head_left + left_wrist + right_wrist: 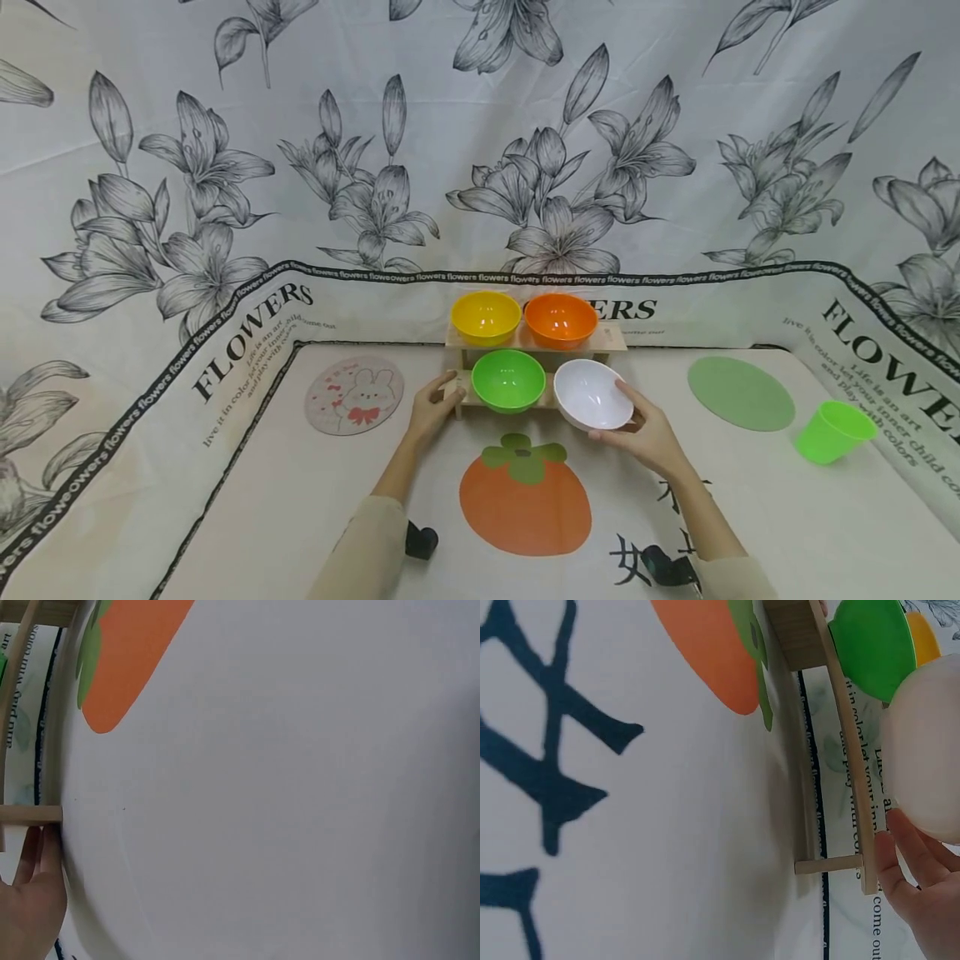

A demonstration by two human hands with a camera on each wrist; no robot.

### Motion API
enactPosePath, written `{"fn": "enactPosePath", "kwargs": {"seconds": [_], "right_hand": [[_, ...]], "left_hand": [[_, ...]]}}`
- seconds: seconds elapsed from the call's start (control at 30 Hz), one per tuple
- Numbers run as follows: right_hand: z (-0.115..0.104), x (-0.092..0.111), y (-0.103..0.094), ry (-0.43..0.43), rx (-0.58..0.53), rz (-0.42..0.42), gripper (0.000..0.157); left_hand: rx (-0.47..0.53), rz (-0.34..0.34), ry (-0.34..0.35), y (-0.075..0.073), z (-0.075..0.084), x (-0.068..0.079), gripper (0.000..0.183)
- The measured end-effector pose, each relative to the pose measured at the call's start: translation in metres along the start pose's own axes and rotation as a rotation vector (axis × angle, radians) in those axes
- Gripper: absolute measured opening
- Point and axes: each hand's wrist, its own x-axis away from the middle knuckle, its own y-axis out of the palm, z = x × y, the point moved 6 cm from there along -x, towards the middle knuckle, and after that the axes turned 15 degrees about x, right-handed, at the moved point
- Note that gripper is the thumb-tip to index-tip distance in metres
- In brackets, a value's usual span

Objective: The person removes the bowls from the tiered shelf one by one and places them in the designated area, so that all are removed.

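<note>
At the 8 o'clock corner of the wooden stand (613, 337), the left hand (432, 410) has its fingers clamped on the wood, apparently steadying it. Next come the yellow bowl (486, 320) on the upper tier, the green bowl (508, 382) at its 5 o'clock on the lower tier, and the orange bowl (561, 322) above. The white bowl (592, 395) is at the green one's 3 o'clock (whether its base bears on the wood cannot be told). At its 4 o'clock, the right hand (651, 429) pinches it between fingers and thumb. The step looks like placing this bowl on the lower tier; the next move seems to call for settling it level, then releasing gently.
</note>
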Motion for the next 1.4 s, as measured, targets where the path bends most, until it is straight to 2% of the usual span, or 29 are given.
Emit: {"fn": "enactPosePath", "kwargs": {"seconds": [0.13, 0.3, 0.47, 0.63, 0.8, 0.9, 1.1, 1.23, 1.4], "right_hand": [[-0.005, 0.016, -0.001, -0.04, 0.005, -0.006, 0.089], [-0.011, 0.033, 0.003, -0.071, -0.023, -0.015, 0.088], [-0.013, 0.044, 0.021, -0.092, -0.091, -0.066, 0.088], [-0.019, 0.05, 0.04, -0.13, -0.153, -0.116, 0.091], [-0.028, 0.05, 0.058, -0.169, -0.197, -0.189, 0.093], [-0.032, 0.047, 0.067, -0.158, -0.214, -0.23, 0.093], [-0.041, 0.039, 0.085, -0.175, -0.157, -0.264, 0.092], [-0.047, 0.034, 0.094, -0.215, -0.152, -0.272, 0.092], [-0.052, 0.029, 0.103, -0.255, -0.2, -0.289, 0.091]], "left_hand": [[0.011, -0.007, 0.007, 0.002, 0.007, 0.003, 0.045], [0.043, -0.027, 0.016, 0.006, 0.026, 0.011, 0.045], [0.035, -0.038, 0.008, 0.007, 0.035, 0.018, 0.045], [0.044, -0.041, -0.002, 0.007, 0.033, 0.018, 0.045], [0.067, -0.026, -0.012, 0.005, 0.023, 0.013, 0.045], [0.058, -0.014, -0.01, 0.001, 0.012, 0.007, 0.045], [0.064, -0.011, -0.03, -0.003, -0.007, 0.0, 0.047], [0.104, -0.025, -0.027, -0.002, -0.003, 0.001, 0.047], [0.103, -0.047, -0.022, 0.002, 0.019, 0.01, 0.045]]}}
